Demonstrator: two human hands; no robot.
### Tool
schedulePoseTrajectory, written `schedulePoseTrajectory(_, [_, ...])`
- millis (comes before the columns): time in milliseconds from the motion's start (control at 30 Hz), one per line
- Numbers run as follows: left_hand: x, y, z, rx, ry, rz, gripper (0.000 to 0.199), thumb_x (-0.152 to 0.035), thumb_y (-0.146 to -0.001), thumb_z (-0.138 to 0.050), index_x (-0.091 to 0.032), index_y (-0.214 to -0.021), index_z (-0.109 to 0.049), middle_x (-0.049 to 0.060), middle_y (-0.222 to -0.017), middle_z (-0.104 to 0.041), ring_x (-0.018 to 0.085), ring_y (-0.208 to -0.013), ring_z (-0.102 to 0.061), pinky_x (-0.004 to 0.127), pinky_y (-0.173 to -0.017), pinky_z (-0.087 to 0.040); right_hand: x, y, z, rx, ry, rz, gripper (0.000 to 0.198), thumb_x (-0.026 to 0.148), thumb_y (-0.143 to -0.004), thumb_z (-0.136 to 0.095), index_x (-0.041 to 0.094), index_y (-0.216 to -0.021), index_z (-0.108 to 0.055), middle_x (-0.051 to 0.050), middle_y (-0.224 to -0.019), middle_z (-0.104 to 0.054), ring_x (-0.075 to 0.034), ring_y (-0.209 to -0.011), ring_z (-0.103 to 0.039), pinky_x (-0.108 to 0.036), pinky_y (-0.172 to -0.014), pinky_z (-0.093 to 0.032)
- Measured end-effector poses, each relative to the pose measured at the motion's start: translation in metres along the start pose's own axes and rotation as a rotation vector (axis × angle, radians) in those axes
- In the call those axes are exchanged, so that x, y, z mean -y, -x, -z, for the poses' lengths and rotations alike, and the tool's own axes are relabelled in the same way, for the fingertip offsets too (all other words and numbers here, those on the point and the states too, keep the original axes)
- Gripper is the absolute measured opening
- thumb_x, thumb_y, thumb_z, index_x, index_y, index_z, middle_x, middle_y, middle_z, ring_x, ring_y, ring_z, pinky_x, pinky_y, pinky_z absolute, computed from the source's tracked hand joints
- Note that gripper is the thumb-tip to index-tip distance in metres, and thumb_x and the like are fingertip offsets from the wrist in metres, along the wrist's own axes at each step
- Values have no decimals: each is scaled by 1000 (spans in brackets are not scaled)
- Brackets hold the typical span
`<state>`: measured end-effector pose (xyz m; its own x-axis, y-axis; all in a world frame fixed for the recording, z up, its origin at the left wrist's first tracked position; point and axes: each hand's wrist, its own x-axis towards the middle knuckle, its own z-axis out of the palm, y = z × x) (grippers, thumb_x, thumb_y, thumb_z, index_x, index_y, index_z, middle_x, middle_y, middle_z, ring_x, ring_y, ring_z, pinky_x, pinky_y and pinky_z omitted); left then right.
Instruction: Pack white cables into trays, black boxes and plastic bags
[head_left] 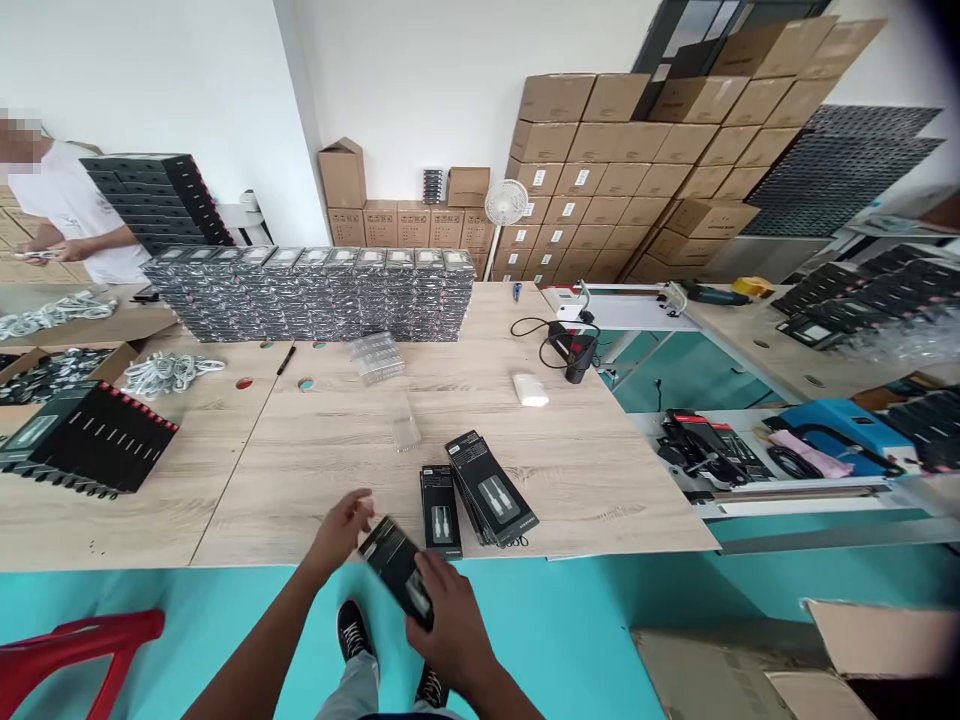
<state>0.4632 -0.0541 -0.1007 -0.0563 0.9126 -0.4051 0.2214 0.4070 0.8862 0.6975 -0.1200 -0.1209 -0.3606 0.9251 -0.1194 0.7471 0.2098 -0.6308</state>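
The right hand (450, 615) is gripping a black box (393, 568) by its lower end at the near edge of the table (300, 470); the left hand (339, 535), apart, is curving by its upper end, fingers loosely parted, contact unclear; more boxes (491, 492) are lying just beyond

The right hand (450, 615) grips a black box (394, 562), the left hand (340, 532) just beside it; more black boxes (487, 485) lie on the table (585, 470) nearby.

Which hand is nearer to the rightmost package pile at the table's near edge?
Right. The right hand, holding a black package, is in front of the pile and slightly left; the left hand is farther left.
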Motion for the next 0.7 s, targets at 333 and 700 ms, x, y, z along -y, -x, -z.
schedulePoseTrajectory(333, [47,-14,-34,211,98,159,54,-55,-74,-61,-13,-107,-65,14,-92,-70,26,-80,-67,30,-57,-49,-10,-86,-25,-365,47,-435,61,39,-89,-51,10,-142,-42,-23,-144,-48,-40,-134,-43,-56,-104,-39])
schedulePoseTrajectory(700, [39,-53,-94,307,223,317,66,-62,-80,-57,-19,-130,-53,19,-143,-52,34,-118,-58,39,-86,-51,-15,33,-5,-427,-368,-793,52,60,-78,-55,21,-109,-68,-11,-117,-71,-30,-109,-66,-38,-89,-55])
